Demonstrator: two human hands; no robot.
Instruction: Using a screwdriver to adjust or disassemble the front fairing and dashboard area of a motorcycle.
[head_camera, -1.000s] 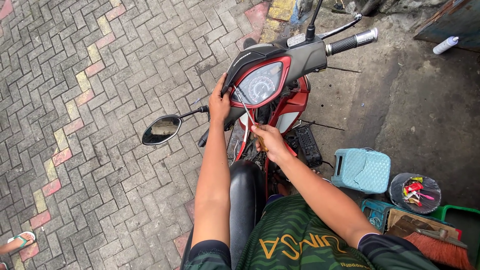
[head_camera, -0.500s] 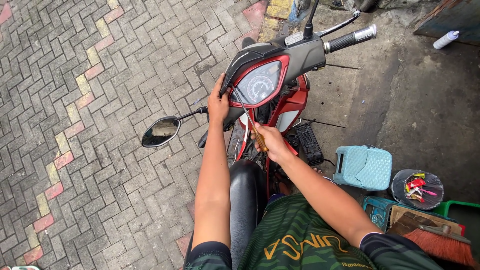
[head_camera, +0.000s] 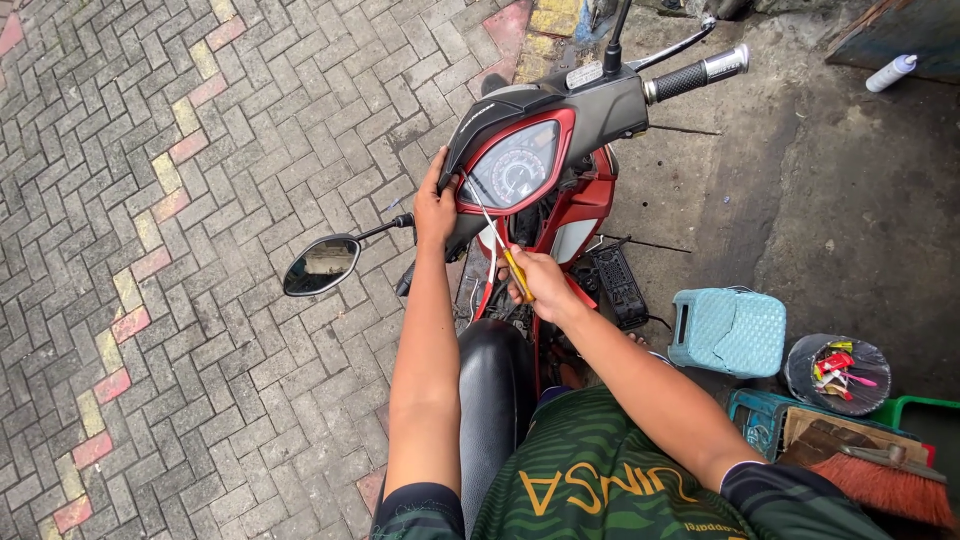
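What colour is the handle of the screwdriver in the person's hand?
Yellow. The screwdriver handle shows in the right hand, best in the head view.

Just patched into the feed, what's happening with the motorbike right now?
A person sits astride a red and black motorbike on brick paving. The left hand grips the edge of the instrument panel, while the right hand holds a yellow-handled screwdriver, its tip up at the panel's lower rim. A light blue stool stands to the right.

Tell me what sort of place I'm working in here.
Most likely an outdoor roadside repair spot: a motorcycle stands where brick paving meets stained ground, and a small plastic stool, a tub of small parts and a brush lie beside it.
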